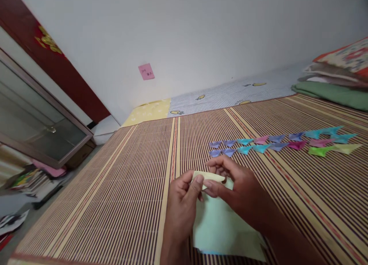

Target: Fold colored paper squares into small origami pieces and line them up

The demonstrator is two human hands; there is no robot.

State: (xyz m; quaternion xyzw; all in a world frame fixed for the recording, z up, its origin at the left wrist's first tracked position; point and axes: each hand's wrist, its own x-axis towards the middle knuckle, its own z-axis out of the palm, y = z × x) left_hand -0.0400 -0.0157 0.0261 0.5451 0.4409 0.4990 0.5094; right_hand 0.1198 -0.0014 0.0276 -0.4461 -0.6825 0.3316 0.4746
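Observation:
A small piece of folded pale yellow paper is held up between my two hands. My left hand pinches its left end, thumb on top. With its thumb at the lower edge, my right hand grips the paper from the other side, its index finger raised and curved above. Beneath the hands, a pale green sheet lies flat on the striped mat. Beyond them, two rows of folded paper shapes in purple, blue, pink, green and yellow stand on the mat, such as a magenta folded paper.
The striped mat covers the bed up to a checked cloth along the wall. Folded green bedding and a patterned pillow are stacked at right. A pink note sticks to the wall. Books lie at left by a glass-panelled door.

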